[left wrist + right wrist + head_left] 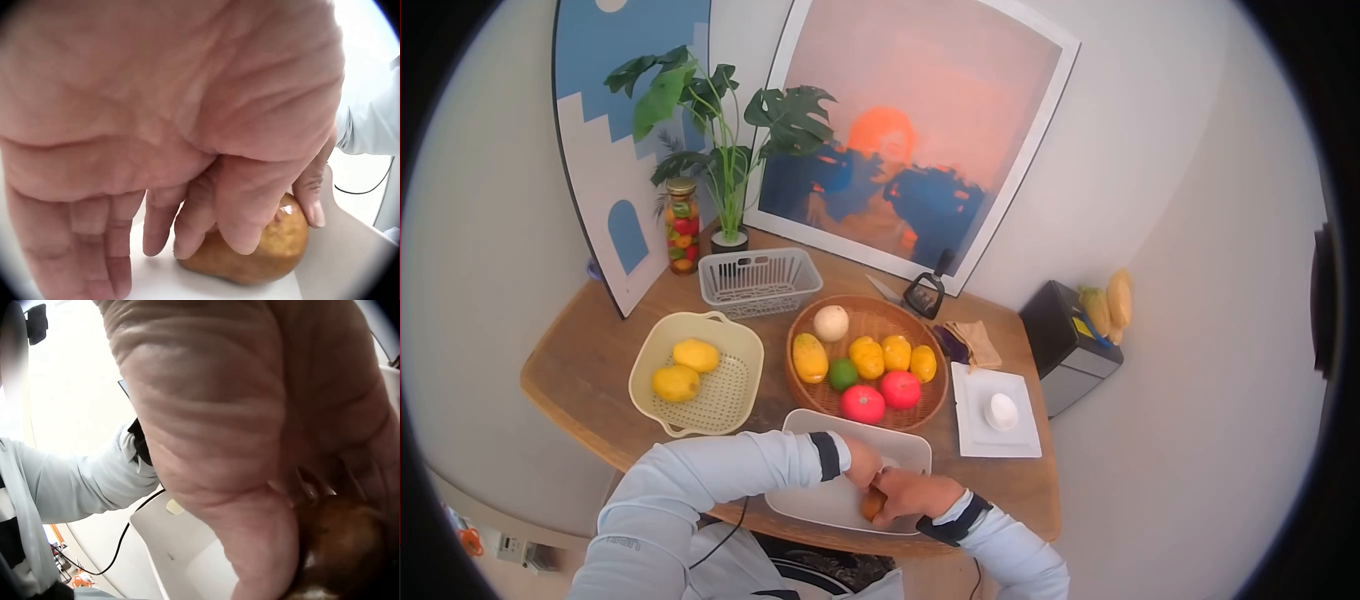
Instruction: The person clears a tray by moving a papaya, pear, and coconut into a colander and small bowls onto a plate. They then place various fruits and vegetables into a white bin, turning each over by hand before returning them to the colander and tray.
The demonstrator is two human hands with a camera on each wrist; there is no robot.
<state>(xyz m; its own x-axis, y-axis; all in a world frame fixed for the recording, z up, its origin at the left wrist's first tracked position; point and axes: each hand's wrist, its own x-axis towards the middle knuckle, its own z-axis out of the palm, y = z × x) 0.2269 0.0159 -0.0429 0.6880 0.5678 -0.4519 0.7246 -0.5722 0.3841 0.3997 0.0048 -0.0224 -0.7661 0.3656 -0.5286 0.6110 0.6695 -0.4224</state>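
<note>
Over a white rectangular tub point(800, 503), both hands meet at a golden-brown, pear-shaped fruit point(275, 250). My right hand point(915, 493) grips it, with the thumb against one side in the left wrist view; the palm covers much of the fruit in the right wrist view. My left hand point(861, 460) reaches in from the other side, its outer fingers point(47, 250) straight and pointing down beside the fruit. The left thumb point(244, 219) overlaps the fruit's near face. A small white mark shows on the skin.
A round wicker basket point(800, 398) of fruit stands behind the tub. A cream colander point(640, 385) with two yellow fruits is at left, and a white square plate point(975, 435) with a white round thing at right. Farther back are a grey basket point(760, 296) and a knife point(885, 290).
</note>
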